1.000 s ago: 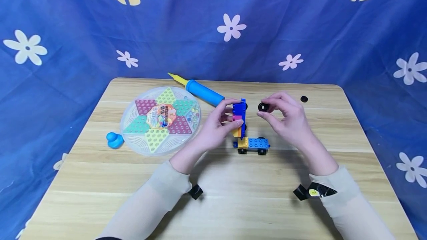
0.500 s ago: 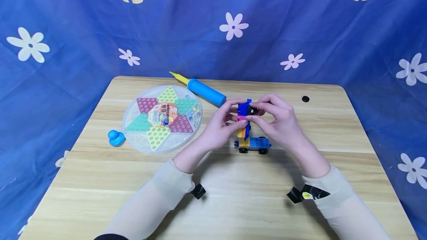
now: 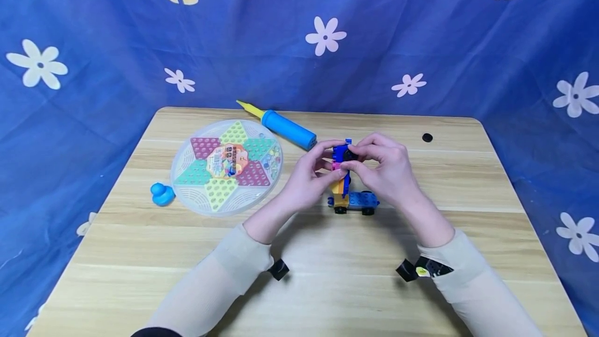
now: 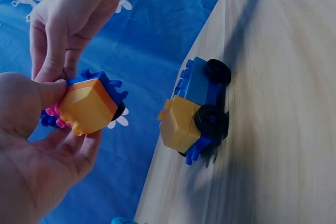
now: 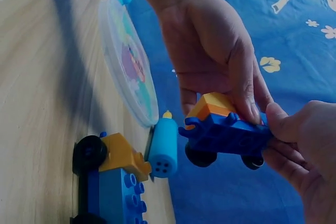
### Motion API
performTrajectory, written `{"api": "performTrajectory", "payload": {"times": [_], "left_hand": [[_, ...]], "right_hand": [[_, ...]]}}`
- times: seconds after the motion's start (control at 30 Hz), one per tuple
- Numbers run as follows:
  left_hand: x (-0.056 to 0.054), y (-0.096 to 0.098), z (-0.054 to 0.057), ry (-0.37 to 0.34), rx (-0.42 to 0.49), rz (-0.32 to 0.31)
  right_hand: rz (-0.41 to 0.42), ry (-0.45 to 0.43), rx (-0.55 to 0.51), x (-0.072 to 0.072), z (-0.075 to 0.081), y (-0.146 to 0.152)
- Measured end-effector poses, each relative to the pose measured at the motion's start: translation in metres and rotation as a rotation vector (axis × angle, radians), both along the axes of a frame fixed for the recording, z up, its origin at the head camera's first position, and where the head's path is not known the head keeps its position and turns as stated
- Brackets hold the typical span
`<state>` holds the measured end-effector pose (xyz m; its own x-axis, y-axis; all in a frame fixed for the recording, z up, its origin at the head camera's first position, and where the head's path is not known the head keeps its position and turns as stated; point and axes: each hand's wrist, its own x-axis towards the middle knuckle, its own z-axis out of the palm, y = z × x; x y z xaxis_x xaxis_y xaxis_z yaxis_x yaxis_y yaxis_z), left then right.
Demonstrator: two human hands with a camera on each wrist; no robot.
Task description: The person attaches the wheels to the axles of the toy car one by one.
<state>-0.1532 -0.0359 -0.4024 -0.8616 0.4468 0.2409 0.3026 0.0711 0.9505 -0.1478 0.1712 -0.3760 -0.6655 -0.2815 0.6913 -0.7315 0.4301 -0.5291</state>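
My left hand grips a toy block car, lifted above the table and turned on end. The car has a blue base, yellow-orange and pink bricks and black wheels. Thumb and fingers of my right hand pinch a black wheel against the base's side, near its far end. The fingers partly hide this wheel, so I cannot tell whether it is fixed on. Just below the hands, a second block car, blue with a yellow front, stands on its black wheels.
A round Chinese checkers board lies left of the hands, with a blue toy duck beside it. Behind is a blue pump with a yellow nozzle. One loose black wheel lies at the back right of the wooden table.
My right hand has moved left, bringing the black wheel from beside the held car up against its base. The left hand has tilted the car slightly. The second car stays put.
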Motion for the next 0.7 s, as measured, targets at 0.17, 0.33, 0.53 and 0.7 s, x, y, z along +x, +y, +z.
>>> {"api": "performTrajectory", "payload": {"times": [0.17,0.33,0.53,0.7], "left_hand": [[0.000,0.000,0.001,0.018,0.014,0.008],[0.001,-0.001,0.003,-0.025,0.050,0.006],[-0.002,-0.001,0.002,-0.022,0.063,-0.002],[-0.003,-0.003,0.005,-0.044,0.069,0.004]], "right_hand": [[-0.009,0.002,-0.015,-0.001,0.001,-0.002],[0.000,0.020,-0.049,-0.004,-0.002,-0.004],[0.022,0.004,-0.081,-0.005,-0.005,0.001],[0.018,-0.041,-0.108,-0.005,-0.001,0.015]]}}
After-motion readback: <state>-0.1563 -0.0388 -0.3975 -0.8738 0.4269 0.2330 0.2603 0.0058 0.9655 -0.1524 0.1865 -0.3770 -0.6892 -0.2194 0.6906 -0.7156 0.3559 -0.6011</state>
